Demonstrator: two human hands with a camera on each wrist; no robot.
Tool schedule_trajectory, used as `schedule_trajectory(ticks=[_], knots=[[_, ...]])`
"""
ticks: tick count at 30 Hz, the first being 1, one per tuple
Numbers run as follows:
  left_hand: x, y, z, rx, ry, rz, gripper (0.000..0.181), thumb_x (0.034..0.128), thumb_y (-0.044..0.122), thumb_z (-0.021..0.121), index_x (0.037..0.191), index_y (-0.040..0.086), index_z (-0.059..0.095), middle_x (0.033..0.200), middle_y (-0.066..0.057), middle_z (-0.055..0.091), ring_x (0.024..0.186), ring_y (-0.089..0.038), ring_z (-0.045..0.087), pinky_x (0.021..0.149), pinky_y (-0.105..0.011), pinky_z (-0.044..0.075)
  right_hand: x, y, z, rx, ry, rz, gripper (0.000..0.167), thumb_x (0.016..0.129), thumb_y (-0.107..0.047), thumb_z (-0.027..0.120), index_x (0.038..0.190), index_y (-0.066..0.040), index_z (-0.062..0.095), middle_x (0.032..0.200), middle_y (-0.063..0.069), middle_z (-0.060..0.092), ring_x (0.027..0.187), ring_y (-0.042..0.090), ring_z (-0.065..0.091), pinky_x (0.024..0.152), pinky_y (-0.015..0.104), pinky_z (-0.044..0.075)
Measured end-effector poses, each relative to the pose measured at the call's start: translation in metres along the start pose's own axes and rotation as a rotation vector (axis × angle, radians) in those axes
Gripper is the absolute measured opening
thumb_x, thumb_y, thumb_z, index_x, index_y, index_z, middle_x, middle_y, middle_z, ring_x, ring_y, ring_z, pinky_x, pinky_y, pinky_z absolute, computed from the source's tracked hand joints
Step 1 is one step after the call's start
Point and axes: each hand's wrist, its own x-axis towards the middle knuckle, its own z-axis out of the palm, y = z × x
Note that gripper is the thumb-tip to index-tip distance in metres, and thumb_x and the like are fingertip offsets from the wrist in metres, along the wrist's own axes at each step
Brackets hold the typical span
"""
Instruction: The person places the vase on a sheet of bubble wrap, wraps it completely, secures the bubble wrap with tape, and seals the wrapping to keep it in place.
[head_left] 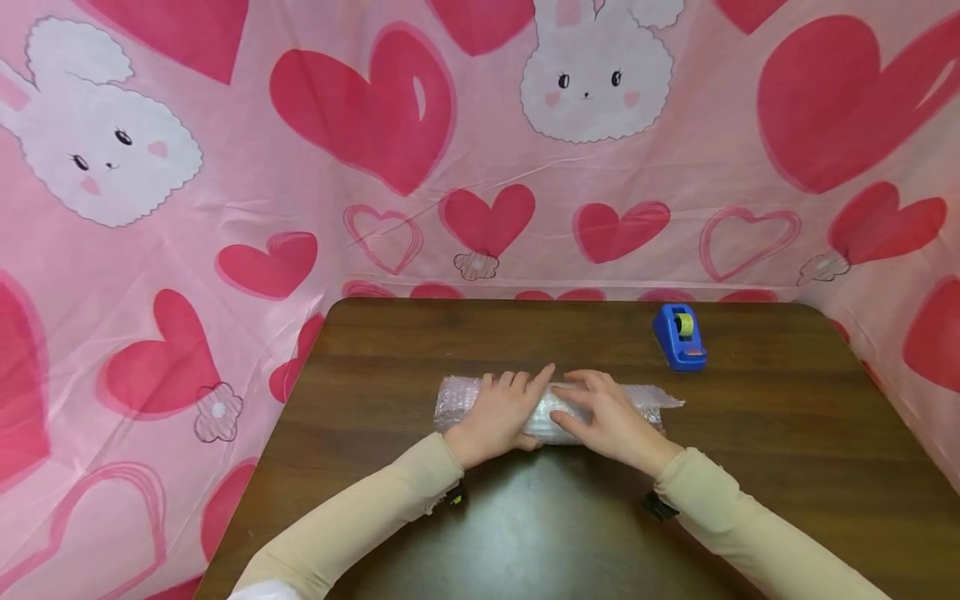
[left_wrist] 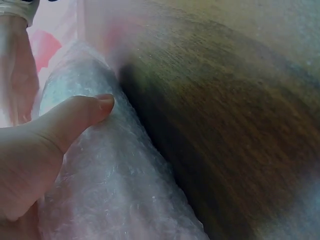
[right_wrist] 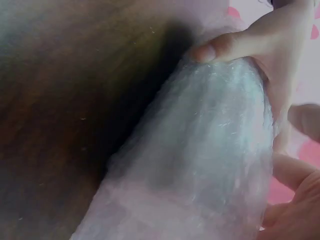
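A cylinder-shaped roll of bubble wrap (head_left: 552, 425) lies crosswise on the brown wooden table (head_left: 540, 525), whitish around its middle, with clear loose ends at both sides. My left hand (head_left: 491, 421) grips its left-middle part from above. The left thumb (left_wrist: 75, 117) presses the near side, while the fingers reach over the far side. Over the right-middle part is my right hand (head_left: 615, 421), its fingers loosely spread and touching the wrap's upper and far side. In the right wrist view the bubble wrap (right_wrist: 200, 140) looks layered. What lies inside cannot be made out.
A blue tape dispenser (head_left: 681, 337) with a yellowish tape roll stands at the table's back right, beyond the right hand. Behind the table hangs a pink cloth (head_left: 517, 167) with hearts and rabbit faces, also along the sides.
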Motion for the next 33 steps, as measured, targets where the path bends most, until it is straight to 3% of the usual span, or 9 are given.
schedule_trajectory(ticks=[5, 9, 14, 20, 28, 33], knots=[[0.0, -0.001, 0.003, -0.019, -0.002, 0.012, 0.116, 0.0719, 0.067, 0.085, 0.163, 0.017, 0.032, 0.129, -0.009, 0.065, 0.113, -0.028, 0.064, 0.085, -0.047, 0.05, -0.006, 0.006, 0.006, -0.002, 0.006, -0.039, 0.05, 0.097, -0.028, 0.074, 0.14, -0.004, 0.065, 0.144, 0.022, 0.056, 0.134, 0.046, 0.049, 0.107, 0.071, 0.037], [0.001, -0.001, 0.005, -0.028, -0.003, 0.007, 0.114, 0.0712, 0.066, 0.086, 0.161, 0.018, 0.035, 0.13, -0.01, 0.064, 0.113, -0.028, 0.064, 0.085, -0.047, 0.049, -0.009, 0.009, 0.01, 0.025, 0.056, -0.065, 0.049, 0.096, -0.024, 0.075, 0.14, -0.006, 0.063, 0.142, 0.018, 0.058, 0.131, 0.041, 0.052, 0.107, 0.068, 0.037], [0.002, -0.002, 0.004, -0.031, -0.022, 0.001, 0.106, 0.0742, 0.065, 0.084, 0.16, 0.023, 0.04, 0.13, -0.01, 0.063, 0.114, -0.029, 0.063, 0.086, -0.048, 0.049, -0.01, 0.011, 0.013, 0.077, 0.136, -0.122, 0.037, 0.092, -0.016, 0.08, 0.126, -0.012, 0.066, 0.136, 0.011, 0.06, 0.128, 0.035, 0.053, 0.106, 0.063, 0.04], [0.003, -0.003, 0.006, -0.073, -0.039, 0.012, 0.097, 0.0782, 0.064, 0.082, 0.159, 0.027, 0.042, 0.129, -0.01, 0.063, 0.115, -0.029, 0.062, 0.087, -0.048, 0.049, -0.013, 0.012, 0.017, 0.13, 0.171, -0.151, 0.012, 0.09, -0.012, 0.081, 0.098, -0.019, 0.075, 0.137, 0.013, 0.06, 0.133, 0.038, 0.047, 0.105, 0.066, 0.039], [0.003, -0.001, 0.005, -0.078, -0.045, 0.009, 0.094, 0.0765, 0.062, 0.084, 0.155, 0.027, 0.046, 0.132, -0.011, 0.062, 0.116, -0.03, 0.061, 0.089, -0.049, 0.049, -0.019, 0.017, 0.028, 0.149, 0.202, -0.167, 0.019, 0.083, -0.004, 0.085, 0.091, -0.02, 0.08, 0.141, 0.011, 0.062, 0.139, 0.041, 0.043, 0.107, 0.069, 0.035], [0.002, -0.001, 0.003, -0.077, -0.051, 0.012, 0.097, 0.0764, 0.064, 0.084, 0.156, 0.027, 0.044, 0.133, -0.011, 0.062, 0.117, -0.031, 0.061, 0.09, -0.051, 0.049, -0.019, 0.023, 0.032, 0.122, 0.209, -0.202, 0.021, 0.08, -0.004, 0.088, 0.094, -0.02, 0.083, 0.145, 0.011, 0.061, 0.137, 0.039, 0.046, 0.108, 0.061, 0.038]])
